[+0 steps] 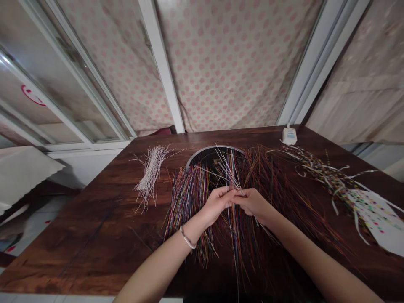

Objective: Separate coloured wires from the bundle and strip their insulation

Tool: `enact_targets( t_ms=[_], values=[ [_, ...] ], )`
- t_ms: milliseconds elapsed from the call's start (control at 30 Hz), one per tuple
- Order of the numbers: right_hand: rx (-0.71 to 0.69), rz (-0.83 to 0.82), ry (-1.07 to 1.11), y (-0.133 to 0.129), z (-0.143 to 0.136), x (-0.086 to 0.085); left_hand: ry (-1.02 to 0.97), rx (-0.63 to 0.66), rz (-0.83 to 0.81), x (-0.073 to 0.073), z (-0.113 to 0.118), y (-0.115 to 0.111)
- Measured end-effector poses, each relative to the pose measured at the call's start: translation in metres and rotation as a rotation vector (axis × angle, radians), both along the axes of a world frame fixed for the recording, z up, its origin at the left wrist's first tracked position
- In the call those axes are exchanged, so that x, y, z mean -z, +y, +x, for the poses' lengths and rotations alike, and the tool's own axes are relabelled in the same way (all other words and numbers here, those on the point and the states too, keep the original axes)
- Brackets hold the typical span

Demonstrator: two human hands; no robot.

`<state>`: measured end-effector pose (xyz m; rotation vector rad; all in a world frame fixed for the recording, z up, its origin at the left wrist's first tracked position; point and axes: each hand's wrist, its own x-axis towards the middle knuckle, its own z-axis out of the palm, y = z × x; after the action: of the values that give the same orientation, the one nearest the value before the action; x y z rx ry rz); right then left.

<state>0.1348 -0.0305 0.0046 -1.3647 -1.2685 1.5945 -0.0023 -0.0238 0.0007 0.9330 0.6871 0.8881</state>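
Observation:
Near the middle of the table, my left hand [220,202] and my right hand [250,201] meet with fingertips touching. Both are closed on thin strands. White strands [224,163] fan upward from between them, over a round black tray with a grey rim [202,150]. A thick bundle of multicoloured strands [188,193] lies to the left of my hands, partly over the tray. To the right spreads a pile of reddish-brown and dark strands [277,189]. More coloured strands hang below my fingers. Which strands each hand grips is too fine to tell apart.
A bunch of white strands [152,172] lies on the dark wooden table [104,210] at the left. At the right are dotted ribbons [325,176] and a white dotted sheet [378,216]. A small white box [289,136] stands at the back edge.

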Motion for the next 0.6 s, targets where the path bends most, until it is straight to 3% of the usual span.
enact_targets(
  t_ms=[200, 300, 400, 600],
  values=[
    [-0.056, 0.234, -0.099, 0.003, 0.002, 0.005, -0.054, -0.004, -0.089, 0.003, -0.001, 0.001],
    [-0.103, 0.301, -0.129, 0.005, 0.002, 0.007, -0.026, -0.071, -0.118, 0.003, -0.002, 0.002],
    [-0.056, 0.353, -0.168, 0.007, 0.003, 0.010, -0.006, -0.123, -0.123, 0.003, -0.004, 0.003],
    [0.062, 0.230, -0.148, 0.007, 0.004, 0.011, 0.002, -0.112, -0.093, 0.002, -0.003, 0.003]
  ],
)
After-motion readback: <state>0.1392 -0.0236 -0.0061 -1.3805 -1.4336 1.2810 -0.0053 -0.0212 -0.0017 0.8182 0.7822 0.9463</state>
